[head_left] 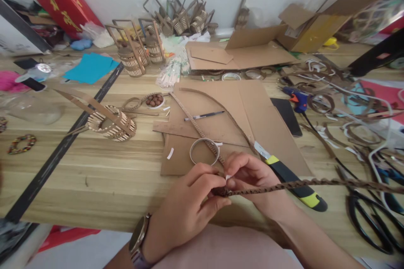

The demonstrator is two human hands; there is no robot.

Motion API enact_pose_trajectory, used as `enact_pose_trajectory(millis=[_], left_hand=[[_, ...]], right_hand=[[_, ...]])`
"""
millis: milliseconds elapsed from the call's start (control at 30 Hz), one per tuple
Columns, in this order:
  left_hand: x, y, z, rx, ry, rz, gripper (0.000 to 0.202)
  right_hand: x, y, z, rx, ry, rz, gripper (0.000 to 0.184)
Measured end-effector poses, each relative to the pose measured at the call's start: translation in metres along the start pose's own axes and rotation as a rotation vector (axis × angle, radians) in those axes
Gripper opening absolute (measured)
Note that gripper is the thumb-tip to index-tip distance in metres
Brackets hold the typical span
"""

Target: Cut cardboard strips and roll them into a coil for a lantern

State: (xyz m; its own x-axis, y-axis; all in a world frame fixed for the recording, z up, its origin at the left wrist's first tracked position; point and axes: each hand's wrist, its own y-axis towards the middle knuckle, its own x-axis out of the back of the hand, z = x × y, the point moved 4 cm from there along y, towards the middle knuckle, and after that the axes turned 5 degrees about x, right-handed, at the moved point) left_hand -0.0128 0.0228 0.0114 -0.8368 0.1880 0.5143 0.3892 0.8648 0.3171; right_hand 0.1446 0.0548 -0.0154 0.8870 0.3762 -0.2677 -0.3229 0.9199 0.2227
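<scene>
My left hand (192, 197), a watch on its wrist, is closed around the bunched end of a dark brown braided strip (284, 185). From there the strip runs off to the right, past my right wrist. My right hand (251, 172) pinches a small white piece (227, 177), perhaps tape or paper, against the braid; its exact kind is too small to tell. Just beyond my fingers a tape ring (191, 156) lies on the cardboard sheet (268, 122). A utility knife (284, 173) with a yellow and black handle lies by my right hand.
Black scissors (355, 206) and a blue glue gun (299, 100) lie at the right among cords and strips. A small woven basket (110, 124) stands left, near a dish of brown beads (154, 101). A pen (205, 115) rests on the cardboard. More baskets (131, 61) stand behind.
</scene>
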Motion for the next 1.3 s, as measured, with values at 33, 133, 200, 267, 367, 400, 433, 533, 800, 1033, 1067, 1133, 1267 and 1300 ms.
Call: enact_pose_trajectory(millis=[33,133,200,267,367,400,433,533,800,1033,1067,1133,1267,1300], left_hand=[[0.000,-0.001,0.000,-0.026,0.019,-0.006,0.014],[0.000,-0.003,-0.001,-0.091,0.075,-0.024,0.013],[0.000,-0.004,-0.002,-0.118,0.115,-0.040,0.012],[-0.001,-0.005,-0.003,-0.140,0.151,-0.047,0.011],[-0.003,-0.005,-0.003,-0.153,0.173,-0.050,0.010],[-0.003,-0.006,-0.002,-0.150,0.168,-0.051,0.010],[-0.003,-0.006,-0.001,-0.140,0.160,-0.052,0.010],[-0.003,-0.008,0.001,-0.098,0.134,-0.049,0.014],[-0.002,-0.010,0.005,0.025,0.087,-0.023,0.022],[-0.002,-0.011,0.005,0.088,0.049,0.031,0.025],[-0.001,-0.011,0.005,0.102,0.039,0.035,0.025],[-0.001,-0.011,0.006,0.128,0.006,0.042,0.025],[-0.005,-0.008,0.007,0.218,-0.182,0.059,0.029],[-0.005,-0.007,0.008,0.256,-0.243,0.054,0.034]], right_hand=[[0.000,0.001,-0.001,-0.005,-0.015,0.012,0.009],[0.002,0.003,-0.002,-0.023,-0.064,0.048,0.013],[0.003,0.005,-0.003,-0.058,-0.079,0.071,0.017],[0.003,0.005,-0.002,-0.109,-0.092,0.088,0.020],[0.002,0.004,-0.001,-0.184,-0.147,0.105,0.025],[0.002,0.003,-0.001,-0.200,-0.173,0.111,0.026],[0.002,0.003,-0.001,-0.210,-0.200,0.117,0.026],[0.003,0.000,0.001,-0.187,-0.278,0.111,0.030],[0.002,0.004,0.028,0.204,-0.638,0.164,0.006],[-0.002,-0.001,0.033,0.306,-0.751,0.267,0.015],[-0.003,-0.002,0.032,0.308,-0.751,0.270,0.017],[-0.004,-0.004,0.031,0.302,-0.740,0.273,0.019],[-0.004,-0.006,0.031,0.255,-0.710,0.291,0.020],[-0.004,-0.006,0.031,0.242,-0.711,0.291,0.020]])
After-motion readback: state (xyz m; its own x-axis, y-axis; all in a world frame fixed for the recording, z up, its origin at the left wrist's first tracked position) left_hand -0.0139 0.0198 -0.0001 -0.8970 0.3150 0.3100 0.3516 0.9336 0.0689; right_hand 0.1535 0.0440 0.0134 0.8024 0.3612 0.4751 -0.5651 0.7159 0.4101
